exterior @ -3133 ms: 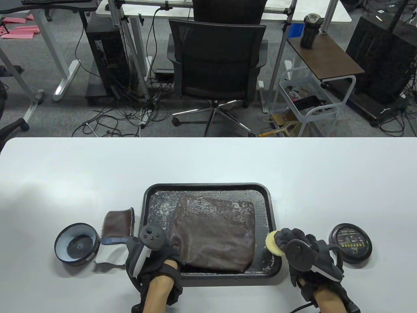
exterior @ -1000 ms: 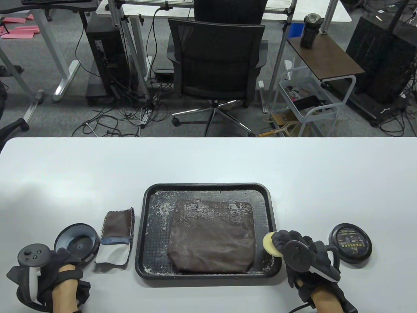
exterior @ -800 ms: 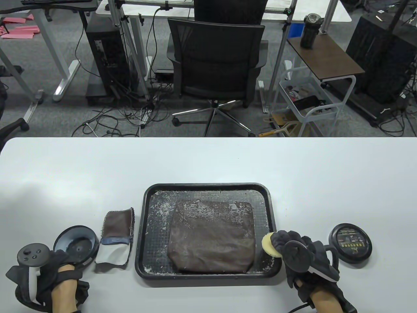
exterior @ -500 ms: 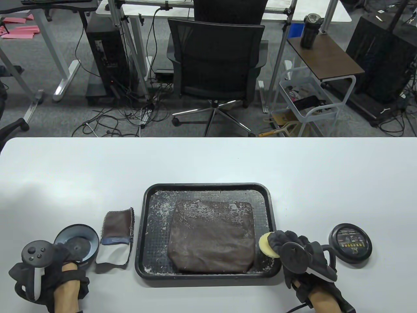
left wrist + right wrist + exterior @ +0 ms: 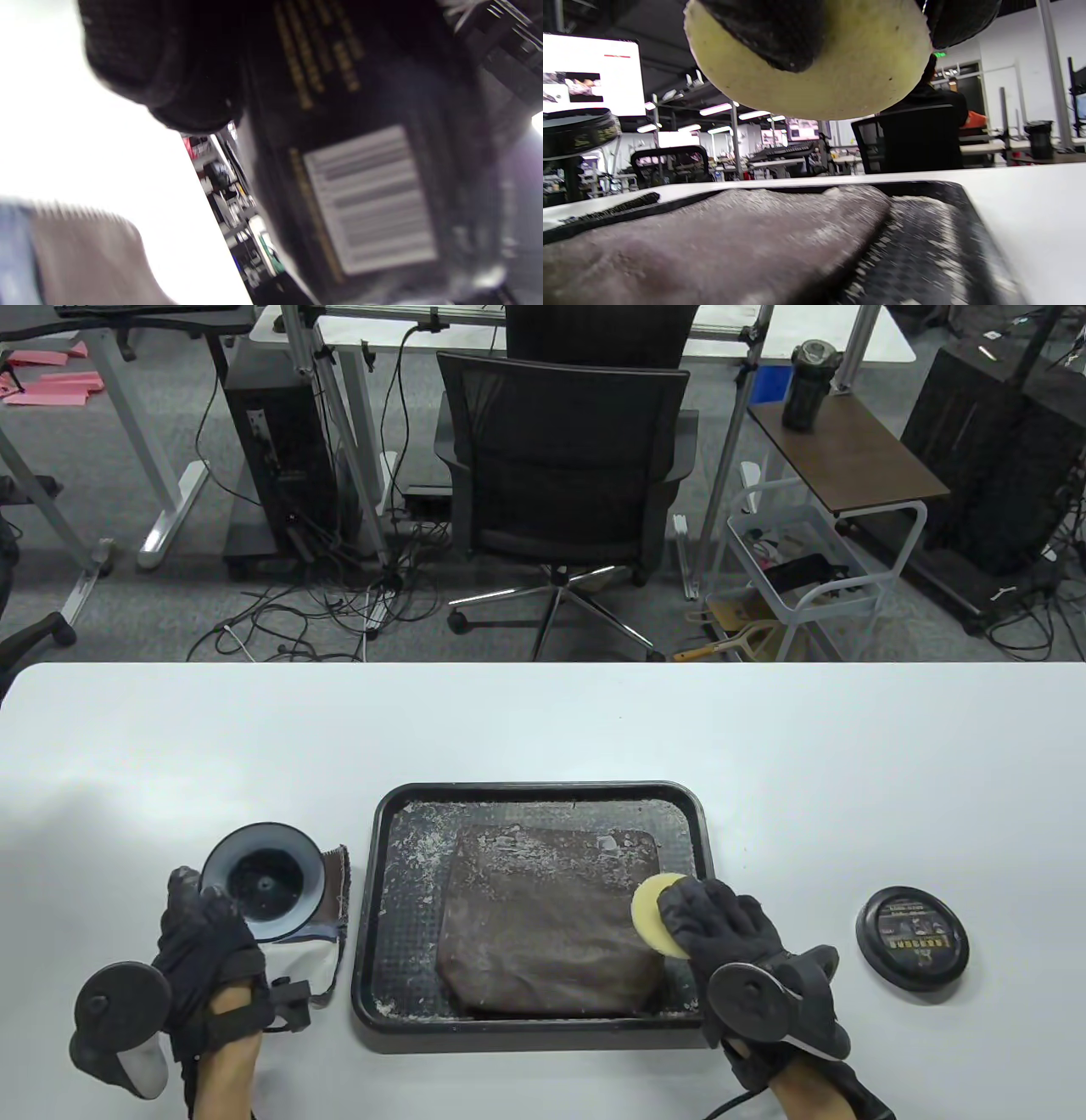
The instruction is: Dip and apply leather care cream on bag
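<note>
Above the bag (image 5: 551,925) in the tray (image 5: 534,793), a sponge (image 5: 657,912) is pinched by the right hand (image 5: 721,925); the cream tin (image 5: 261,884), gripped tilted by the left hand (image 5: 204,950), could be spilled.

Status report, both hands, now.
Left hand grips the open cream tin, lifted and tilted. Right hand holds the yellow sponge above the bag. Nothing between them.
</note>
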